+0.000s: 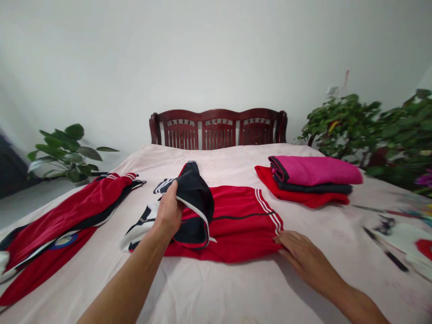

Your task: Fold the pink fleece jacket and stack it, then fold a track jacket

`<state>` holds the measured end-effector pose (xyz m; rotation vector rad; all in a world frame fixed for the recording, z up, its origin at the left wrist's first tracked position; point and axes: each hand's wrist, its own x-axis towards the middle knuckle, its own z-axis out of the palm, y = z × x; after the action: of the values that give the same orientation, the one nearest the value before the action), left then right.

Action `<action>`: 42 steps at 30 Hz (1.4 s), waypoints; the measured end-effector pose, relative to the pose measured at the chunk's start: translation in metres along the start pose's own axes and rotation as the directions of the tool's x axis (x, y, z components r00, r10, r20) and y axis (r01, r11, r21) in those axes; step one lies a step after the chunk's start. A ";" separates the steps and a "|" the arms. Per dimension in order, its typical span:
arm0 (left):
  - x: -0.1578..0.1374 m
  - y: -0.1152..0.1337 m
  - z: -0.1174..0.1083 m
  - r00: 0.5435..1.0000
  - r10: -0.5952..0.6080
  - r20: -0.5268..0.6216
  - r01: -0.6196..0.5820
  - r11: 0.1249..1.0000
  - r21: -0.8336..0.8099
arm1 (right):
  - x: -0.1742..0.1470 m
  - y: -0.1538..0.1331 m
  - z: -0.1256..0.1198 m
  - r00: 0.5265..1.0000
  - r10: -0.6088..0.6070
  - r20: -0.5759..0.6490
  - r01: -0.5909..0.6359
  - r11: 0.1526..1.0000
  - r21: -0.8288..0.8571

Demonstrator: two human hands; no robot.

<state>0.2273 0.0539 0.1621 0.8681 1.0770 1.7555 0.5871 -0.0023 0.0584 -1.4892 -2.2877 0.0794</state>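
A red tracksuit jacket (232, 245) with navy and white parts and white-striped edging lies spread on the bed in front of me. My left hand (168, 209) is closed on a navy sleeve of it, lifted and bent over the jacket's left part. At the striped right end, my right hand (299, 252) pinches the hem near its lower corner. The cloth under the raised sleeve is partly hidden.
A pale pink sheet (209, 292) covers the bed. Folded clothes (317, 171) are stacked at the right, another red garment (70, 216) lies left. A dark pen-like object (386, 249) rests far right. Behind stand a wooden headboard (219, 130) and plants (351, 130).
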 end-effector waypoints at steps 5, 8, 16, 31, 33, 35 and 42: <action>0.007 0.020 0.018 0.957 0.182 0.224 -0.242 0.930 0.277 | 0.073 0.024 -0.009 0.990 0.082 0.119 -0.082 0.997 -0.008; 0.004 0.013 0.045 0.894 0.270 0.359 -0.410 0.817 0.406 | 0.099 0.038 0.011 0.976 0.131 0.173 -0.121 0.990 -0.069; -0.020 -0.077 0.045 0.619 -0.227 0.752 -0.604 0.476 0.640 | 0.097 0.053 0.032 0.972 0.234 0.015 -0.234 0.961 0.144; 0.029 -0.062 -0.147 0.900 -0.274 0.339 -0.351 0.005 0.936 | 0.090 -0.036 0.039 0.986 0.131 0.106 -0.103 0.966 -0.237; 0.031 -0.067 -0.154 0.911 -0.212 0.353 -0.362 -0.001 0.932 | 0.093 -0.029 0.045 0.975 0.211 0.065 -0.200 0.970 -0.139; 0.032 -0.074 -0.164 0.921 -0.103 0.376 -0.375 0.027 0.927 | 0.094 -0.013 0.045 0.906 0.414 -0.094 -0.402 0.907 0.124; 0.014 -0.090 -0.203 0.901 0.103 0.422 -0.434 0.199 0.879 | 0.063 0.034 0.052 0.470 0.881 0.052 -0.312 0.110 0.944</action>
<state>0.0735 0.0263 0.0033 2.1379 1.9363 0.9242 0.5754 0.0769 0.0213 -1.4366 -0.6043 0.8588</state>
